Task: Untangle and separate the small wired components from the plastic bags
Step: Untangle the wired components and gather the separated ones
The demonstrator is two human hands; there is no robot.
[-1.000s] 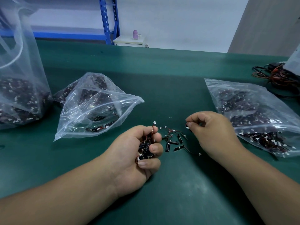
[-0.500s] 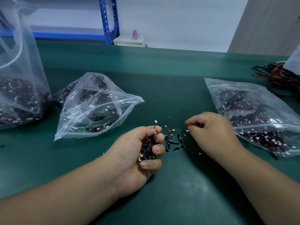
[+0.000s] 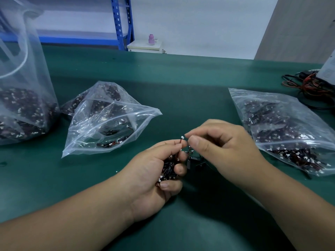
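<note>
My left hand point(image 3: 154, 171) is cupped around a tangled bunch of small black components point(image 3: 169, 169) with red wires and white connectors. One white connector point(image 3: 182, 137) sticks up from the bunch on a red wire. My right hand point(image 3: 223, 142) is right beside it, thumb and forefinger pinched together at that connector's tip. A few loose components point(image 3: 196, 158) lie on the green mat between and under the hands, partly hidden by the right hand. A nearly empty clear bag point(image 3: 108, 122) lies to the left.
A tall clear bag point(image 3: 21, 98) full of components stands at far left, a smaller filled bag point(image 3: 107, 91) behind the near-empty one. Another filled bag point(image 3: 282, 129) lies flat at right. Black and red cables point(image 3: 308, 87) sit at the far right table edge.
My right hand has lifted off the mat and moved left to the upright white connector above my left hand. The left hand stays closed on the bunch.
</note>
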